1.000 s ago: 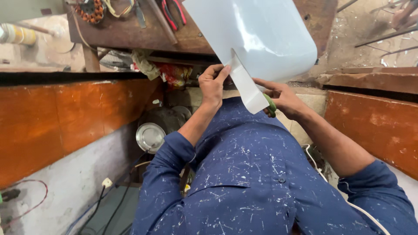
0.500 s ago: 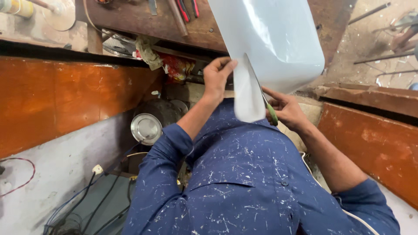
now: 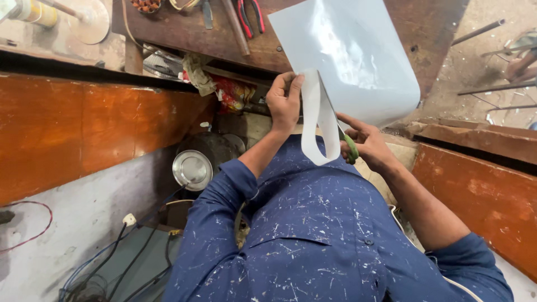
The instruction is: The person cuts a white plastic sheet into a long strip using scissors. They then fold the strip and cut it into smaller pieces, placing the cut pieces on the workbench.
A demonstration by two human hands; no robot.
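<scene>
The pale blue sheet (image 3: 358, 56) is being held up in front of the person, over the dark wood tabletop (image 3: 168, 31). A long thin strip (image 3: 316, 123) is hanging off its left edge & curling down in a loop toward the blue shirt. That strip is looking longer now than a sec ago, so the cut is running farther up the sheet. The sheet is also sitting higher & more upright than before.

The left hand (image 3: 284, 100) is closed on the strip near its top, thumb & fingers pinching it, keeping it away from the blades. The right hand (image 3: 366, 142) is just to the right of the strip & a bit lower, wrapped around the green-handled scissors (image 3: 348, 144). The fingers are curled tight thru the handles. The blades are mostly hidden behind the strip, so I can't tell how far they are open.

Judging by this, the cutting is partway done; the strip is not yet free from the sheet.

Farther out: red-handled pliers (image 3: 250, 15) are lying on the tabletop past the left hand. Lower left of that hand a round shiny metal lid (image 3: 192, 169) is sitting on the floor, w/ wires (image 3: 128, 246) trailing below it.
</scene>
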